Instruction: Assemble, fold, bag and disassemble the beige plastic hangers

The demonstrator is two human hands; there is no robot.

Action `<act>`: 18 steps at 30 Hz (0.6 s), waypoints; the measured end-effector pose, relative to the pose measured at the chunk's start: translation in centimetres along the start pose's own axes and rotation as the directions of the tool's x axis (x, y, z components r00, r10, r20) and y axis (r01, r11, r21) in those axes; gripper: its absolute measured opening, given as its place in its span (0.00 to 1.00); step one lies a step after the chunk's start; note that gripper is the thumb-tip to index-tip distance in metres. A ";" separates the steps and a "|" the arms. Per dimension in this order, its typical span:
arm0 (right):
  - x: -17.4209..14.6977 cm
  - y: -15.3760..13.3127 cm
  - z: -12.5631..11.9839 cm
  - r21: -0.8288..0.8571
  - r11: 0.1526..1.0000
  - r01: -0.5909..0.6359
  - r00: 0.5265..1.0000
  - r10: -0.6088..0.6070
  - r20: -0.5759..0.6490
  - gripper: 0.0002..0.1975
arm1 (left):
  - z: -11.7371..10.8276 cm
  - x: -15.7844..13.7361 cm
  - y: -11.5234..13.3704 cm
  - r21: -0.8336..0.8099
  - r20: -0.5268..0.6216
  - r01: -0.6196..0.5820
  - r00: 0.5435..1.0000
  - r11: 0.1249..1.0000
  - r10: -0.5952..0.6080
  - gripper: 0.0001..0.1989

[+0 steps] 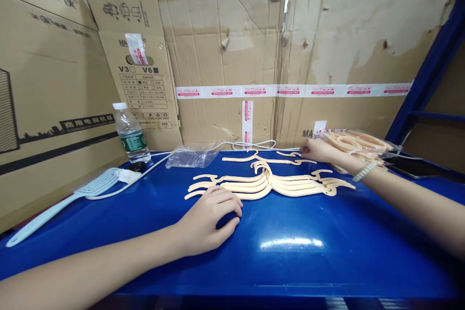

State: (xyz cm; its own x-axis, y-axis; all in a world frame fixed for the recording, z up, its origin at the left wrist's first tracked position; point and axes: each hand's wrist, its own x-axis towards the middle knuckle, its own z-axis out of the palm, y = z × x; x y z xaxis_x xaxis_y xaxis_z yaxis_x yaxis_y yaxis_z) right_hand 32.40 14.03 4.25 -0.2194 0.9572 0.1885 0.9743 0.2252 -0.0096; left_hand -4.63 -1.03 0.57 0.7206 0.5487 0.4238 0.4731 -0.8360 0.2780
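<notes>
Several cream folding clothes hangers (247, 186) lie nested in a row on the blue table, their hooks gathered at the middle. My left hand (217, 218) rests on the tabletop at their near left side. Its fingers are loosely bent, the thumb stands apart, and nothing is in it. Behind the row lies another cream hanger (240, 159) with its hook toward the cardboard. My right hand (316, 150) reaches to the back, fingertips closed on the end of that hanger's right part. Beside my right wrist is a clear plastic bag of cream hangers (358, 143).
A water bottle (131, 135) and a light blue fly swatter (96, 183) are at the left. A crumpled clear bag (192, 156) and a white cable (254, 144) lie at the back. Cardboard (225, 58) walls the rear; a dark phone-like slab (414, 167) lies right.
</notes>
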 end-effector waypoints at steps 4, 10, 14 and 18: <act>2.2 -0.1 1.1 -0.116 0.989 -0.091 0.990 0.102 0.095 0.07 | 0.0 -0.1 -0.1 -0.009 0.003 -0.011 1.000 1.000 0.011 0.07; 3.4 -0.7 1.5 -0.176 0.965 -0.196 0.965 0.222 0.142 0.10 | 0.0 -0.1 -0.2 -0.026 0.006 -0.038 0.999 0.999 0.038 0.06; 2.8 -1.2 0.7 -0.129 0.964 -0.233 0.955 0.252 0.156 0.10 | -0.1 -0.1 -0.2 -0.038 0.007 -0.053 0.999 0.998 0.053 0.06; 2.0 -1.6 0.0 -0.010 0.967 -0.254 0.959 0.253 0.129 0.07 | -0.1 -0.3 -0.2 -0.067 0.008 -0.061 0.998 0.996 0.062 0.07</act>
State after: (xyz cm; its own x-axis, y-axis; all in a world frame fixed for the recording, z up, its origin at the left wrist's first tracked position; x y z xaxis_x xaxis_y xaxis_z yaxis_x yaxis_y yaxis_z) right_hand 30.42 15.58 4.60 0.0299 0.9982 0.0515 0.9985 -0.0275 -0.0474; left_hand -4.97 -1.00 0.49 0.7527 0.4960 0.4329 0.3932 -0.8661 0.3085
